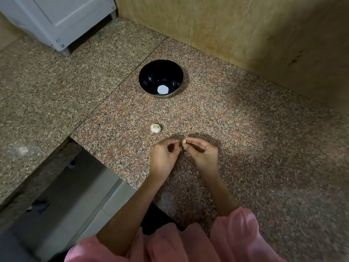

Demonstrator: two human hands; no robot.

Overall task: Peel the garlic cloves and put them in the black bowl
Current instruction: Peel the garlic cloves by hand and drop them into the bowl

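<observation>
A small pale garlic clove sits between my two hands, low over the speckled granite counter. My right hand pinches it with thumb and fingertips. My left hand has its fingers curled and its fingertips at the clove's left side. The rest of the garlic bulb, white and papery, lies on the counter just beyond my left hand. Further back stands the black bowl, upright, with a white round patch at its bottom.
The granite counter ends in an edge at the left, with a lower drawer or cabinet front below it. A wooden wall runs along the back right. A white appliance stands at the far left.
</observation>
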